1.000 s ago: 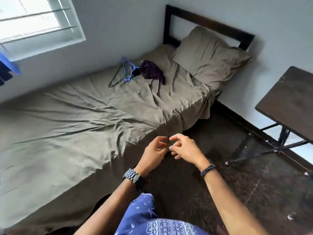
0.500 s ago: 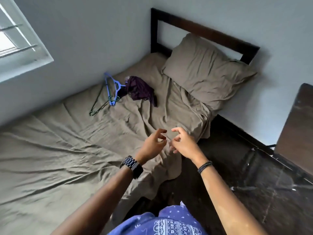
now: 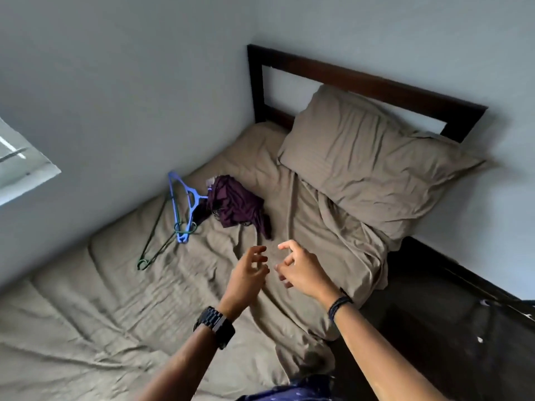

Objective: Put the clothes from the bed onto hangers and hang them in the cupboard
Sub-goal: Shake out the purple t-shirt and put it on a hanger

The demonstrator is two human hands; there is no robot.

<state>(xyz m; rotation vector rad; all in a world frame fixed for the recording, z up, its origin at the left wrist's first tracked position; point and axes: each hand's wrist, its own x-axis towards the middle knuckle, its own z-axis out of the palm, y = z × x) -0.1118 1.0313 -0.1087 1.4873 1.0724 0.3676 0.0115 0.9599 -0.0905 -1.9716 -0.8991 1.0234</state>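
1. A crumpled purple garment (image 3: 236,205) lies on the bed (image 3: 115,285), at about twelve o'clock from the two hands and near the wall side, with the pillow (image 3: 367,163) at two o'clock

2. Just beside the garment, at its nine o'clock, lie a blue hanger (image 3: 185,204) and a thin dark green hanger (image 3: 157,238), crossing each other; the blue one's top end touches the cloth

3. The left hand (image 3: 247,277) and right hand (image 3: 301,270) hover side by side above the sheet, short of the garment. Both have fingers (image 3: 257,250) loosely curled and spread, holding nothing

4. The garment looks light, soft and floppy; it would likely sag and slide, so pinching it at the collar or shoulders, once found, seems best. Which part is which cannot be told from the heap

5. The hangers look stiff and light, the green one thin like wire; the hook or neck seems the easiest hold, though the two may snag together when lifted
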